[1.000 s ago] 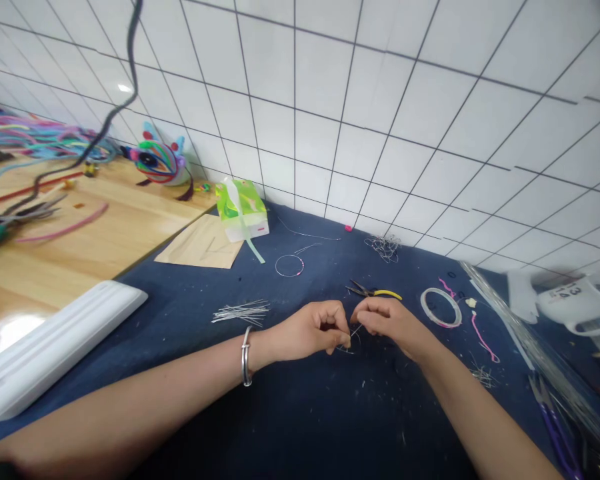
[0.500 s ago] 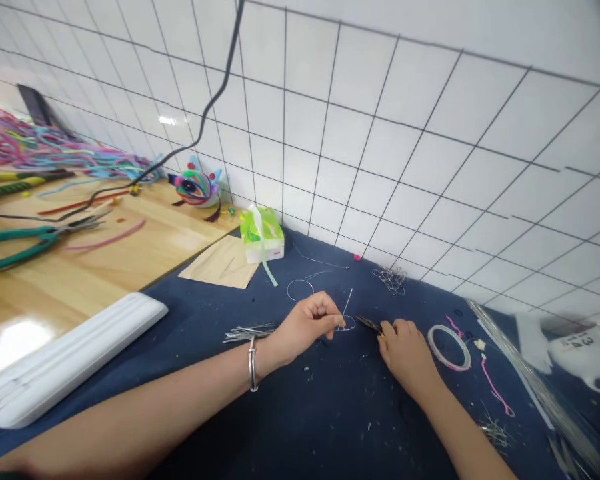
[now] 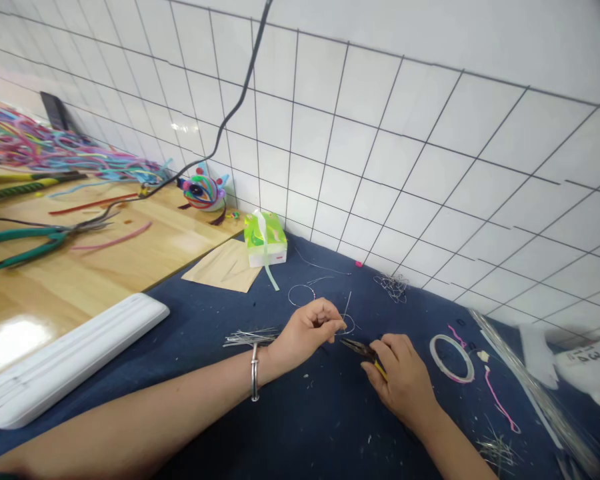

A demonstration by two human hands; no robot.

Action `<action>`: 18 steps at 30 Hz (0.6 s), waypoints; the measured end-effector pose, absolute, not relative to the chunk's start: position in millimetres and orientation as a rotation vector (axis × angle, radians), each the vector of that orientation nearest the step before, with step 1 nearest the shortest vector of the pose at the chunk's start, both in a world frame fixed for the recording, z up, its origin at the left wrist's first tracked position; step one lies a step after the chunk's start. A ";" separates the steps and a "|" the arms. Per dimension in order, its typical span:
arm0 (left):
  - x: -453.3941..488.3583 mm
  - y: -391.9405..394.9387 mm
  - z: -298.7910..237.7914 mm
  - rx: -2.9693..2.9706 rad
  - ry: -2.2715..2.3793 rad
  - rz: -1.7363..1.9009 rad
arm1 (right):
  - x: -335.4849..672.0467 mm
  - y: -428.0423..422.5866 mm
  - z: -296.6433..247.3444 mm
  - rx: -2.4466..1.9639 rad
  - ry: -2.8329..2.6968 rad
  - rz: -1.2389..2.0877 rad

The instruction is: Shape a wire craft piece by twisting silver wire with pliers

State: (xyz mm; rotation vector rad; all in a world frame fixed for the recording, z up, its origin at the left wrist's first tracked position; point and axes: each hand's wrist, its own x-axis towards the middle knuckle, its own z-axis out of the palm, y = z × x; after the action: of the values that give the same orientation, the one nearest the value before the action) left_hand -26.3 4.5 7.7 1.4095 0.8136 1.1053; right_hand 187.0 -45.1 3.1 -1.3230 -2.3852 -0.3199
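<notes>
My left hand (image 3: 307, 331) rests on the dark blue cloth (image 3: 290, 427) and pinches a thin wire loop (image 3: 347, 322) whose free end sticks upward. My right hand (image 3: 400, 380) is closed round small yellow-handled pliers (image 3: 363, 350), their dark jaws pointing left toward the loop and a short way from it. A silver bangle (image 3: 254, 372) sits on my left wrist. A bundle of straight cut wires (image 3: 250, 337) lies just left of my left hand.
A wire ring (image 3: 301, 294), a tangle of wire (image 3: 393, 287), a coil of white cord (image 3: 451, 358) and a pink strand (image 3: 500, 403) lie on the cloth. Green tissue pack (image 3: 265, 238), brown paper (image 3: 225, 265), white tray (image 3: 65, 357). Green pliers (image 3: 30, 241) and coloured cords (image 3: 55, 150) on the wooden table.
My right hand let go of the wire, reached out to the yellow-handled pliers, picked them up and drew them back toward the loop. My left hand kept hold of the loop.
</notes>
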 end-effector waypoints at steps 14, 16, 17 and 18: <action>-22.1 0.8 1.0 1.409 0.768 1.094 | 188.1 -46.1 0.7 -1.361 -2.337 -0.264; -21.9 0.1 0.9 1.415 0.766 1.106 | 187.9 -46.8 0.7 -1.345 -2.320 -0.270; -21.9 0.0 0.6 1.419 0.766 1.112 | 188.0 -47.1 0.8 -1.341 -2.311 -0.283; -21.9 0.2 0.2 1.422 0.770 1.121 | 188.2 -47.3 0.9 -1.338 -2.304 -0.299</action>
State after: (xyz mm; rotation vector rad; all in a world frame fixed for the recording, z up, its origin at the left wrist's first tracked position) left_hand -21.9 0.2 0.2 1.4217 0.7696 1.1214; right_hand 188.2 -47.3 0.9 -1.3381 -2.3041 -0.2986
